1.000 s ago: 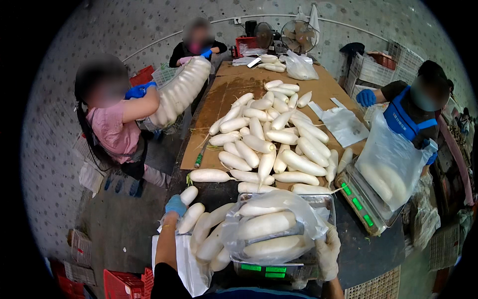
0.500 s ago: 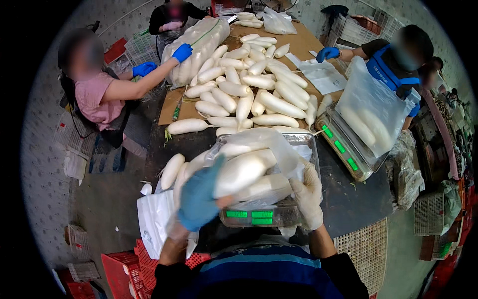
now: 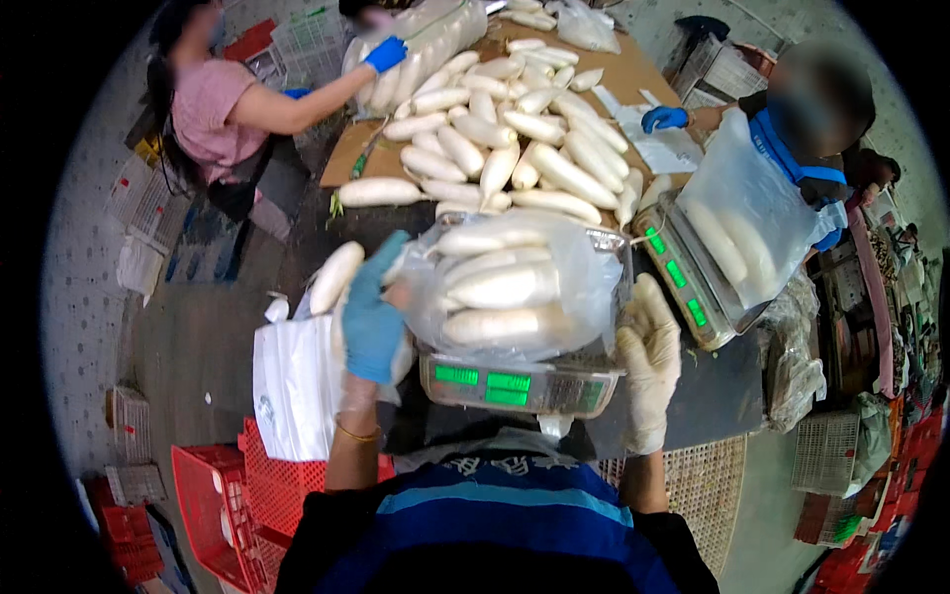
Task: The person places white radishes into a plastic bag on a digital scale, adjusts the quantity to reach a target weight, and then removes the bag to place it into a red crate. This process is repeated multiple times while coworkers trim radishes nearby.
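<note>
Several radishes [image 3: 495, 287] sit in a clear bag [image 3: 584, 287] on the scale [image 3: 515, 381], green readout lit. Left hand [image 3: 371, 317], blue glove, is at the bag's left mouth, fingers curled onto the plastic edge, thumb side hidden so can't tell if it pinches film or just presses it. Right hand [image 3: 648, 361], white glove, lies against the scale's right corner beside the bag, fingers loosely together and extended, gripping nothing visible. One loose radish [image 3: 336, 277] lies just left of the left hand, over a stack of white bags [image 3: 292, 386]. Bag looks filled, four or so roots stacked; mouth not closed yet, bag not lifted off, so weighing looks in hand, closing and removal left. Big pile [image 3: 515, 148] on cardboard beyond the scale is unbagged, lots left. Person in pink [image 3: 213, 114] at far left holds a full bag [image 3: 416, 49] with blue gloves. Person at right [image 3: 811, 119] stands a bag [image 3: 742, 218] on a second scale [image 3: 693, 282]. Red crate [image 3: 247, 495] at lower left.
</note>
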Motion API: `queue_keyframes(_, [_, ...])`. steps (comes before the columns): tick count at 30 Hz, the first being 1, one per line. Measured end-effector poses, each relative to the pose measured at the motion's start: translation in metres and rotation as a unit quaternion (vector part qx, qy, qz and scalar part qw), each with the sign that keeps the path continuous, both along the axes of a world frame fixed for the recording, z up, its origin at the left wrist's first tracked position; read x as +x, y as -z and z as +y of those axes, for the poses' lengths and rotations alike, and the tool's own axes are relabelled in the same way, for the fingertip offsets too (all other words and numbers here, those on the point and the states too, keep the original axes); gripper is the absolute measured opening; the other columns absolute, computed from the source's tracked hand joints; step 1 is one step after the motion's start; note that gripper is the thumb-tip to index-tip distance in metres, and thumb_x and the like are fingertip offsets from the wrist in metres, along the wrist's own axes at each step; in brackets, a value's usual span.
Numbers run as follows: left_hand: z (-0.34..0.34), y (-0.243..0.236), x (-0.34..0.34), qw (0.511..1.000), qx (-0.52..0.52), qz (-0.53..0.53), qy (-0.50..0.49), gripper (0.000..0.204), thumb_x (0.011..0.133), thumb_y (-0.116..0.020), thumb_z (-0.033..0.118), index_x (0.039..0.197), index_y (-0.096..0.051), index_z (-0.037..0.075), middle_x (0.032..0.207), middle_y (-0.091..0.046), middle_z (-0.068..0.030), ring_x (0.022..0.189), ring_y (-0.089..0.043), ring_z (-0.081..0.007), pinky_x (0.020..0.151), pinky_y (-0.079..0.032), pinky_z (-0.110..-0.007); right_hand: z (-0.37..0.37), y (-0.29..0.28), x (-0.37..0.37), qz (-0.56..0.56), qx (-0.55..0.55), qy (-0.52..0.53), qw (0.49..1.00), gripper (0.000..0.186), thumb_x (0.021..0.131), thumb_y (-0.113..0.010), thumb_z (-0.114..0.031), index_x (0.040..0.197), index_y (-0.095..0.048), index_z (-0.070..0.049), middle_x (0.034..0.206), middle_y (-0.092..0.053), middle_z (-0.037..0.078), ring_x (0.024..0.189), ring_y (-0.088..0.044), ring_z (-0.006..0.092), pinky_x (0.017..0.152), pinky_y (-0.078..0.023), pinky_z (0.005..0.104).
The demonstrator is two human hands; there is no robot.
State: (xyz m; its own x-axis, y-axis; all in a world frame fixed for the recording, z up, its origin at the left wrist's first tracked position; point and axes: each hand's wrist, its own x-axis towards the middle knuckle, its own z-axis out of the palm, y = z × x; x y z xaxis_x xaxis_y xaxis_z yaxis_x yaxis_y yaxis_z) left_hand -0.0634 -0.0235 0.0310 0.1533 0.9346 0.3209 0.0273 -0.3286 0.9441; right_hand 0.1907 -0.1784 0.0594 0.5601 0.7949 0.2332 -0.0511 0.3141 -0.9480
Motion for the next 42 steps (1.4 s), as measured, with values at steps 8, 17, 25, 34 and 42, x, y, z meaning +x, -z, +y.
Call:
queue_keyframes(8, [0.013,0.073,-0.065,0.970,-0.118,0.169,-0.126,0.044,0.095,-0.058,0.027,0.131,-0.056,0.001,0.124,-0.062,-0.0123,0.112,-0.058,-0.0201,0.096,-0.044,-0.031,-0.007,-0.006,0.001,-0.029,-0.019,0.027,0.999,0.059,0.087,-0.055,0.004,0.143,-0.037,0.003,0.144,-0.044,0.013,0.120,-0.049,0.0180,0.105,-0.038,0.0308])
queue_keyframes(17, [0.029,0.051,-0.013,0.794,0.074,0.594,-0.102,0.056,0.088,-0.060,0.037,0.125,-0.054,-0.005,0.119,-0.060,-0.0258,0.111,-0.057,-0.0391,0.097,-0.043,-0.039,0.040,0.009,-0.006,-0.389,-0.018,0.056,0.919,0.082,0.079,-0.075,-0.008,0.147,-0.031,0.001,0.146,-0.039,0.015,0.129,-0.044,0.0231,0.104,-0.040,0.0344])
queue_keyframes(25, [0.048,0.027,-0.027,0.949,-0.218,-0.185,0.131,0.023,0.095,-0.052,0.015,0.107,-0.059,-0.003,0.106,-0.066,-0.0151,0.097,-0.063,-0.0237,0.090,-0.050,-0.037,0.036,-0.006,0.013,0.083,-0.049,-0.048,0.994,0.023,0.095,-0.062,-0.020,0.107,-0.068,0.000,0.097,-0.068,0.001,0.085,-0.059,0.0076,0.075,-0.048,0.0238])
queue_keyframes(34, [0.056,-0.096,0.018,0.910,-0.103,-0.326,0.234,0.037,0.093,-0.050,0.014,0.122,-0.052,-0.008,0.130,-0.055,-0.0245,0.114,-0.059,-0.0308,0.102,-0.045,-0.039,0.052,-0.077,0.035,0.014,0.140,0.041,0.989,0.032,0.098,-0.051,-0.030,0.090,-0.062,0.000,0.089,-0.062,0.009,0.082,-0.059,0.0167,0.076,-0.047,0.0302])
queue_keyframes(42, [0.016,-0.127,0.023,0.927,-0.022,-0.239,0.287,0.039,0.095,-0.048,0.029,0.115,-0.055,-0.005,0.132,-0.054,-0.0269,0.100,-0.064,-0.0261,0.085,-0.052,-0.032,0.015,-0.101,0.020,-0.011,0.113,-0.033,0.993,0.048,0.096,-0.052,-0.041,0.104,-0.063,0.005,0.093,-0.065,0.013,0.084,-0.059,0.0161,0.083,-0.044,0.0292])
